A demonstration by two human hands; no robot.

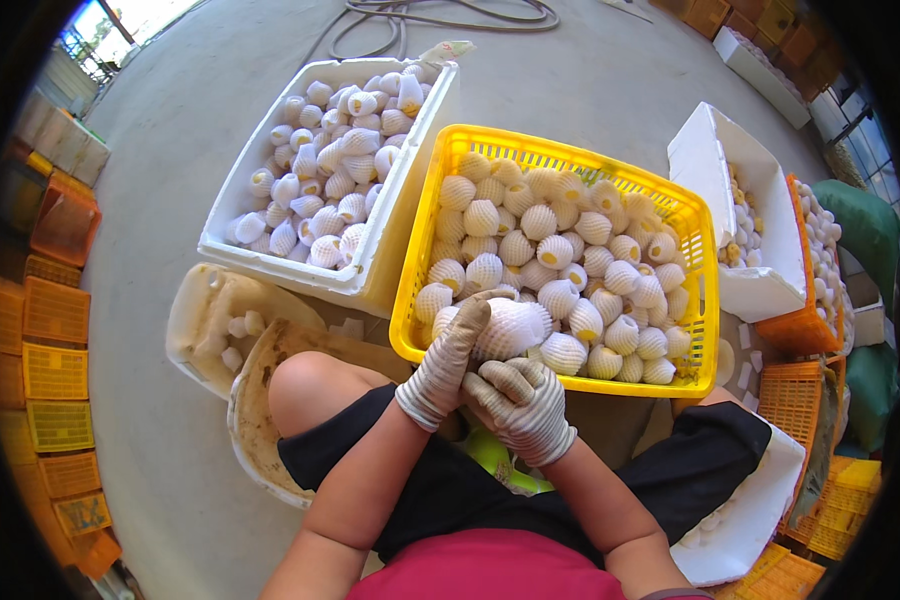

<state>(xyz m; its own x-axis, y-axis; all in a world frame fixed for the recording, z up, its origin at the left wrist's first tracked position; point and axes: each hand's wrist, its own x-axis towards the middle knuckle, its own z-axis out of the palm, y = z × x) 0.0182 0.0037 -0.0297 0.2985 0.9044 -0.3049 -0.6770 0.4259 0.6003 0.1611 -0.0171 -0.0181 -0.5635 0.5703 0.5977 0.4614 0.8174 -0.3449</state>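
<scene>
Both my hands wear knitted grey-white gloves. My left hand (pixel 448 358) and my right hand (pixel 518 398) together grip one fruit wrapped in a white foam net sleeve (pixel 513 328), held at the near rim of a yellow plastic crate (pixel 417 232). The crate is filled with several yellow fruits in white foam nets (pixel 560 255). A green object (pixel 490 452) shows in my lap below the hands, partly hidden.
A white foam box (pixel 228 196) of several netted fruits stands at the left of the crate. Another white foam box (pixel 765 225) and an orange crate (pixel 805 330) stand right. Stacked orange and yellow crates (pixel 50 340) line the left edge. A round basket (pixel 255 400) lies by my left knee.
</scene>
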